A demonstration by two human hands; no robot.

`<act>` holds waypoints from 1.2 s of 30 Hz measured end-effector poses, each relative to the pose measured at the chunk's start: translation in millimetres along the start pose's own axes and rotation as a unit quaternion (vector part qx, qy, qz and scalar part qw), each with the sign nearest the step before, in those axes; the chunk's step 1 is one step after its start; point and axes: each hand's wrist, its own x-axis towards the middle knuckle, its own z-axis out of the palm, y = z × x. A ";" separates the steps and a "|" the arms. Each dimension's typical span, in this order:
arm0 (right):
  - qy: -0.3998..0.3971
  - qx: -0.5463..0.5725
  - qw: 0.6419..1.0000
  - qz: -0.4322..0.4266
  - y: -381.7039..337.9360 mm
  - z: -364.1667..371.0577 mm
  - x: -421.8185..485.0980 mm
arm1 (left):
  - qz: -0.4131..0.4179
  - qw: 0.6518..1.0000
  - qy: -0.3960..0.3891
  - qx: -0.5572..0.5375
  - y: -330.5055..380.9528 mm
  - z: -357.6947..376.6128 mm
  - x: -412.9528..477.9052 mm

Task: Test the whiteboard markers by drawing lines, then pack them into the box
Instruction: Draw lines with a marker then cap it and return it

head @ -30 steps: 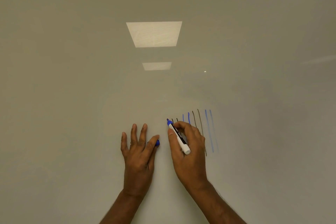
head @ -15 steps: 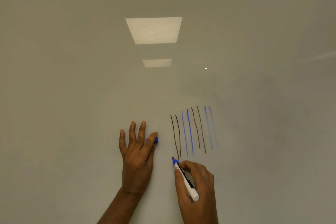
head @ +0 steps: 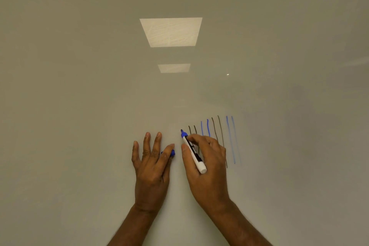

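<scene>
Low on the glossy whiteboard (head: 79,106), left of the test lines (head: 229,140), the right hand (head: 207,166) clasps the blue marker (head: 192,151) mid-barrel, where this probably light, stiff, slick thing holds best, while the left hand (head: 151,164) pinches its blue cap (head: 172,153).

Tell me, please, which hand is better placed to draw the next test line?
The right hand: it grips the uncapped marker, tip near the whiteboard just left of the drawn lines. The left hand only pinches the cap.

marker (head: 193,153) label, print blurred, unreadable
</scene>
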 end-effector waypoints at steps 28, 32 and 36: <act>-0.159 0.215 0.945 0.191 -16.7 -70.9 -97.6 | -0.222 0.967 0.004 -0.127 52.2 -50.9 -19.8; -0.184 0.261 0.923 0.215 -36.1 -82.9 -99.4 | -0.475 0.809 0.006 -0.346 86.9 -83.9 -4.3; -0.208 0.268 0.915 0.218 -49.1 -84.1 -108.0 | -0.569 0.670 -0.001 -0.477 96.8 -102.4 -3.5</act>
